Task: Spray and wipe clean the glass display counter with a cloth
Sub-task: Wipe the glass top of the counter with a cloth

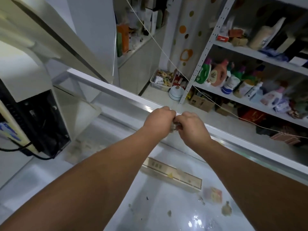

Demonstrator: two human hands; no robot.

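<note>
Both my arms reach forward over the glass display counter (116,124). My left hand (158,120) and my right hand (191,127) meet near the counter's far metal edge (126,95). Between them they grip a small bunched grey cloth (175,126), mostly hidden by the fingers. Wet spots and smears shine on the glass near me (195,220). No spray bottle is in view.
A cream and black machine (33,117) with cables stands on the counter at the left. Beyond the far edge are the floor, a white shelf rack (250,90) full of bottles and packets, and a taut string (166,55). Boxes show under the glass (173,175).
</note>
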